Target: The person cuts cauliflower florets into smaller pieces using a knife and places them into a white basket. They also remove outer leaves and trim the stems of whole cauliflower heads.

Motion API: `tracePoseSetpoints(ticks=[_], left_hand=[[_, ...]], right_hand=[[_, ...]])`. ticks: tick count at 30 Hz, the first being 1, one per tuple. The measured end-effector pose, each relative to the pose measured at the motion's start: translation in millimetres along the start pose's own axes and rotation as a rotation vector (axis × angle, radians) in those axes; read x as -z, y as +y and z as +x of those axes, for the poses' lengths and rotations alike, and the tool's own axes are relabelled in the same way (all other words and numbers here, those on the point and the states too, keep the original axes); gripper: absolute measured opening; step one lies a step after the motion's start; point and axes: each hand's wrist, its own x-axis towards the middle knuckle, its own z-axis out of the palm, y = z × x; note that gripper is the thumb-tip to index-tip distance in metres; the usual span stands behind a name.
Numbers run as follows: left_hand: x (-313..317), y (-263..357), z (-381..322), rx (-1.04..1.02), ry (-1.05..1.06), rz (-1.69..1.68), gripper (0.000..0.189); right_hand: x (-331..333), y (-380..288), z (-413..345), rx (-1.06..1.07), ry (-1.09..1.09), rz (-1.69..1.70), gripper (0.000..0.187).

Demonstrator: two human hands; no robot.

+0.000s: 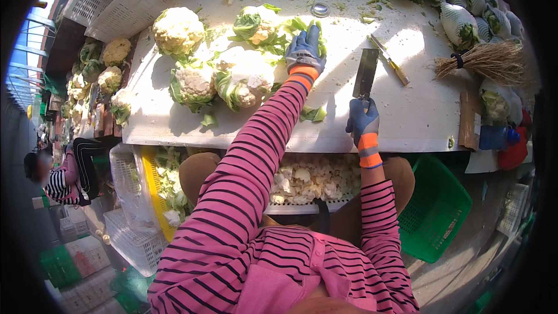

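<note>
My left hand (305,50), in a blue-and-grey coated work glove, reaches across the white table and lies over loose green cauliflower leaves (297,25). Its palm side is hidden, so whether the fingers grip the leaves is unclear. Nearer the table's front edge, my right hand (364,117) in a matching glove is closed around the handle of a cleaver (366,74). The dark rectangular blade points away from me, above the tabletop. Left of my left hand are several cauliflower heads, among them a leafy one (256,25) and a large pale one (245,77).
A thin knife (390,60) lies right of the cleaver. Net-wrapped cauliflowers (457,22) and a straw whisk (484,62) occupy the right side. Below the table are a crate of cut florets (314,179) and a green basket (436,209). Another person (65,174) sits at far left.
</note>
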Motion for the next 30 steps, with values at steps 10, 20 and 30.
tracePoseSetpoints(ticks=[10,20,30], left_hand=[[116.7,-111.3,-42.5,-0.622,0.402,-0.891,0.034],[255.5,-433.8,-416.3,0.274,0.559,-1.203,0.063],[54.7,-188.8,-352.6,-0.066,0.366,-0.576,0.058]], right_hand=[[15.1,6.4,18.9,0.329,0.092,-0.968,0.043],[-43.9,15.7,-15.0,0.725,0.214,-1.559,0.067],[-94.3,97.3,10.2,0.789,-0.224,-1.37,0.022]])
